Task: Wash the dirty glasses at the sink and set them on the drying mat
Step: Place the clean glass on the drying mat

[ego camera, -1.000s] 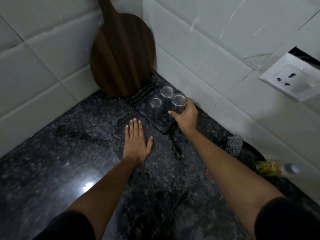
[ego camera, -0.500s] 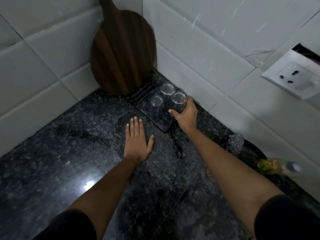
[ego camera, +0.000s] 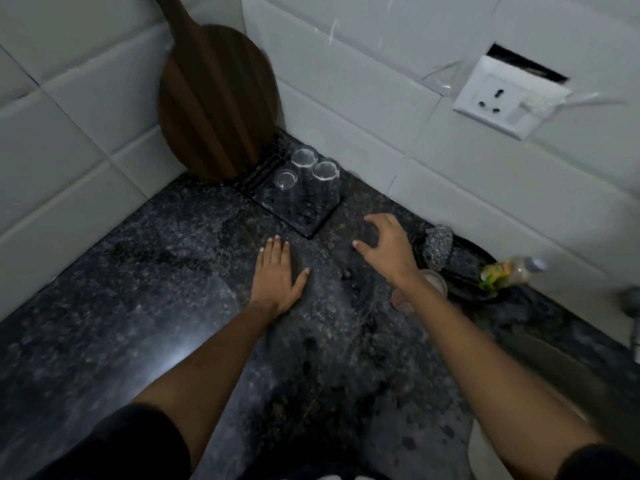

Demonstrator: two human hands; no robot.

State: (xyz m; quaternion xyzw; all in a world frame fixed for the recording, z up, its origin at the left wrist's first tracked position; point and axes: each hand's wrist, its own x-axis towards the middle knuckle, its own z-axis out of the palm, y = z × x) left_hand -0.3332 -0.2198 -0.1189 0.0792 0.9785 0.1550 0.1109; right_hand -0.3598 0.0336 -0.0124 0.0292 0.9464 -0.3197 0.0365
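Change: right hand [ego camera: 388, 245] has let go of the nearest glass [ego camera: 325, 183] and pulled back toward the lower right, away from the drying mat [ego camera: 311, 221].
Right hand: empty, fingers loosely curled and spread, above the counter [ego camera: 138, 289].
Left hand [ego camera: 277, 277]: flat on the counter, fingers together, holding nothing.
Glasses: three upside down on the mat, upper centre, beside the wooden board [ego camera: 218, 102].
Right edge: scrubber [ego camera: 438, 245] and bottle [ego camera: 509, 273].
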